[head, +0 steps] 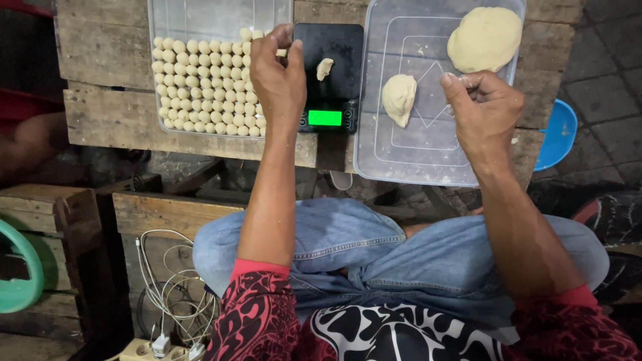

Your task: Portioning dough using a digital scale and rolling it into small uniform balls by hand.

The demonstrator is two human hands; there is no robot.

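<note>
The table (120,120) is rough, weathered wood with open grain. Both trays (428,160) are clear, faintly scuffed plastic with a soft sheen. The dough (485,39) looks matt, pale and smooth, and the balls (207,87) share that dull finish. The scale (329,60) has a black, matt plastic top. The jeans (374,247) are soft blue denim, and the stool (558,134) is glossy blue plastic.
</note>
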